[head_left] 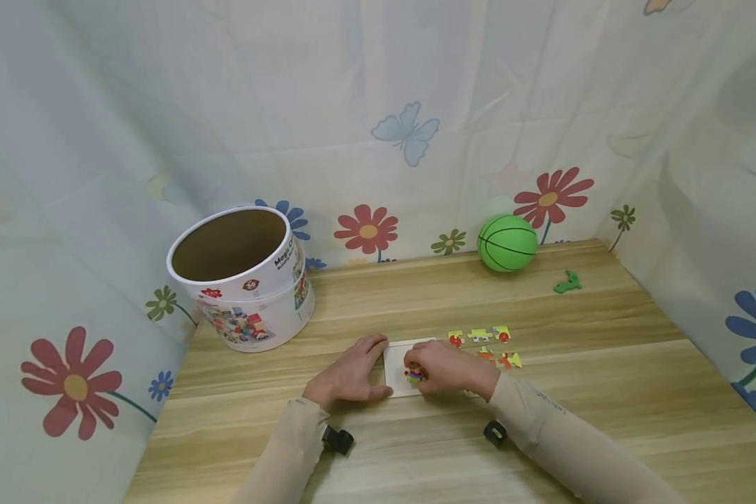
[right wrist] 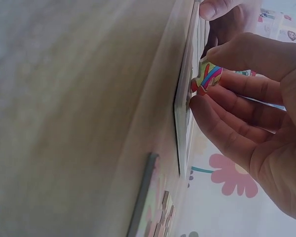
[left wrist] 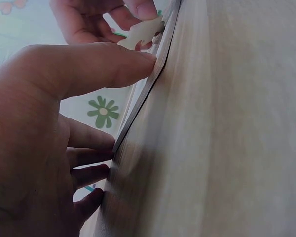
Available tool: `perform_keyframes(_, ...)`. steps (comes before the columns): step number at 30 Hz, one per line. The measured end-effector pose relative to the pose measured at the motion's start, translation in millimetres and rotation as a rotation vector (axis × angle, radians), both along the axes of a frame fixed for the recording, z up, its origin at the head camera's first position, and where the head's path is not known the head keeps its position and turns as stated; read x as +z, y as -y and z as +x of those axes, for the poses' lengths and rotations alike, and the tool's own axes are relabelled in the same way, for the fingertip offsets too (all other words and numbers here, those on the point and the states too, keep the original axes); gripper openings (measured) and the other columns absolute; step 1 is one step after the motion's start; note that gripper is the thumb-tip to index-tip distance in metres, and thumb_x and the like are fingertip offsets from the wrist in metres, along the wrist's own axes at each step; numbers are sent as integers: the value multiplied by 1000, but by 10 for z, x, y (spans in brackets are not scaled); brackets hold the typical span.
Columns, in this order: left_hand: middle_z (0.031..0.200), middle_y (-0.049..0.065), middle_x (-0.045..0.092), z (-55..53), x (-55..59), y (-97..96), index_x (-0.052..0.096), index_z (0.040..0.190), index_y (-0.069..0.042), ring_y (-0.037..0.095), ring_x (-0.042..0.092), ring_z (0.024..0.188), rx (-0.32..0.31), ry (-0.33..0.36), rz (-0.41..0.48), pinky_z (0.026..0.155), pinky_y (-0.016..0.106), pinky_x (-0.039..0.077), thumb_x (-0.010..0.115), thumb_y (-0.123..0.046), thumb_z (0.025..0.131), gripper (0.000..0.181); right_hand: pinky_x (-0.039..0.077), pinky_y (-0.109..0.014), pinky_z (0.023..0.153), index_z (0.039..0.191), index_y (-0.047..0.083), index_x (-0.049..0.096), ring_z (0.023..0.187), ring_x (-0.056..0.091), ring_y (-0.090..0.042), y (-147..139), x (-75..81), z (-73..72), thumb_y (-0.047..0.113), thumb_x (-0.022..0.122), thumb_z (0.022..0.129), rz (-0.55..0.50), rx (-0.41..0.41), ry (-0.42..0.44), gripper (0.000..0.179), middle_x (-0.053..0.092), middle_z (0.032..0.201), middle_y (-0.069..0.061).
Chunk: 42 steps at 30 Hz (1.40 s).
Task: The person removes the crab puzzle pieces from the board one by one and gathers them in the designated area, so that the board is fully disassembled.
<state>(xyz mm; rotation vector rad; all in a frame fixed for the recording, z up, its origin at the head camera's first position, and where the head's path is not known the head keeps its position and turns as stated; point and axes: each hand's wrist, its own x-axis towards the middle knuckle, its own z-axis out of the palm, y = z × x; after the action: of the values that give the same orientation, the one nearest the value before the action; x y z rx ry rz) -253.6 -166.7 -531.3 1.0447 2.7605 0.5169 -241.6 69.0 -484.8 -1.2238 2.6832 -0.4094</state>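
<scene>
On the table lies a shallow white puzzle board with a thin rim. My left hand rests along its left side, thumb pressed at the near corner and straight fingertips touching the left edge. Over the board, my right hand pinches a multicoloured jigsaw piece between thumb and fingers. The piece stands tilted, its lower edge close to the board surface. Several loose jigsaw pieces, mostly yellow with red and orange, lie just right of the board, partly hidden by the right hand.
A large white round tub stands at the back left, its top uncovered. At the back right are a green ball and a small green object. A floral curtain surrounds the wooden table.
</scene>
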Motion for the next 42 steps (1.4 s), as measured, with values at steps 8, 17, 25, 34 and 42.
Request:
perform_keyframes(8,150,12,36,3,-20,-3,37,147,1,28,34,140,4,-10,14,114,43,33,71,-50,77,93,43,-22,64,96,15,66,73,49,-6,-7,-11,-14,19,74,76,-9,-3,-20,23,59,84,5)
perform_keyframes(17,150,12,37,0,-28,-2,38,146,1,28,35,139,-1,-24,17,114,43,33,72,-50,76,93,43,-21,63,96,13,67,73,49,-6,-23,26,-4,16,74,76,-39,17,-14,21,61,84,2)
perform_keyframes(25,151,12,35,-6,-29,-1,37,147,0,28,35,140,4,-18,5,115,42,33,71,-51,77,94,42,-20,62,95,12,67,73,48,-7,-47,18,-18,13,73,77,-64,49,-1,18,61,83,1)
perform_keyframes(34,152,11,35,-11,-29,1,36,148,0,27,34,140,4,-9,-2,114,42,34,71,-51,78,93,52,-25,77,106,10,70,87,58,-9,-102,88,-38,13,71,80,-50,75,-18,27,66,98,0)
perform_keyframes(42,152,11,35,1,-20,-2,36,148,0,27,34,140,10,7,0,114,42,34,71,-50,78,93,53,-28,79,109,8,71,90,59,-12,-182,200,-36,13,70,80,-41,68,-22,30,66,100,-2)
